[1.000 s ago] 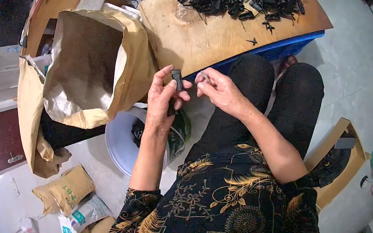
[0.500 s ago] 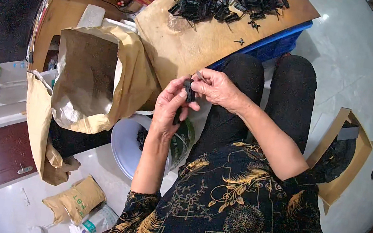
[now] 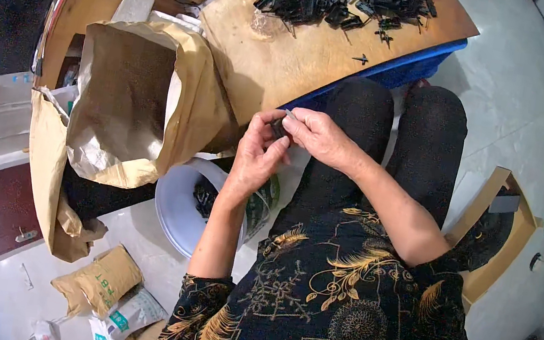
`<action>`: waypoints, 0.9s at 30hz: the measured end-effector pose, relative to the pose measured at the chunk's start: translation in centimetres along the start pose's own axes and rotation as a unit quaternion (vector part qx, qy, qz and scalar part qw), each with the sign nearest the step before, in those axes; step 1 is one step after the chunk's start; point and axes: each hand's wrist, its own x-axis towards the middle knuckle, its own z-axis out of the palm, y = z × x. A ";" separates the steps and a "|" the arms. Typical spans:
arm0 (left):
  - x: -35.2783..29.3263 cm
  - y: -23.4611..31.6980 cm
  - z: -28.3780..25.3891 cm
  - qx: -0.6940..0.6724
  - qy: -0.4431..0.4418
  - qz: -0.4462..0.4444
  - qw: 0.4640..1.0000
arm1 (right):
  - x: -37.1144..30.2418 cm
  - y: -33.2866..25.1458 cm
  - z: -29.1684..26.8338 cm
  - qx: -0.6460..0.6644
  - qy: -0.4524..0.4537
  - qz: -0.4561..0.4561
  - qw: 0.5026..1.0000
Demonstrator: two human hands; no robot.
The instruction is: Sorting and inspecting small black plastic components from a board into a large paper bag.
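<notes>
My left hand [image 3: 256,156] is closed around a small black plastic part [image 3: 278,129], most of it hidden by the fingers. Meeting it from the right, my right hand [image 3: 319,137] pinches a thin grey piece [image 3: 290,114], perhaps a small blade; only its tip shows. Both hands are held close together over my lap, just off the near edge of the wooden board [image 3: 266,70]. A heap of black plastic parts [image 3: 339,1] covers the far side of that board, and one loose black piece [image 3: 360,59] lies apart near its right edge.
Left of my hands stands a large open brown paper sack [image 3: 194,102]. Below it, a white bucket [image 3: 166,217] holds some black pieces. A blue crate [image 3: 407,67] supports the board. An open cardboard box [image 3: 523,229] sits on the floor at right; small packages [image 3: 104,279] lie lower left.
My fingers have closed in around the black part, which shows less now. The right hand has shifted slightly against the left. The whole view has moved a little.
</notes>
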 end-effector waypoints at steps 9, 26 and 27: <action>0.3 -1.6 -1.2 -0.058 0.006 -0.029 0.998 | -0.1 -0.5 1.1 -0.050 -0.014 0.051 0.997; -0.6 -4.5 -1.8 0.160 0.138 0.067 0.975 | 1.0 1.0 3.4 -0.152 0.003 0.030 0.988; -1.1 -4.7 -1.9 0.184 0.135 0.092 0.969 | 0.6 1.4 3.6 -0.108 -0.010 0.037 0.993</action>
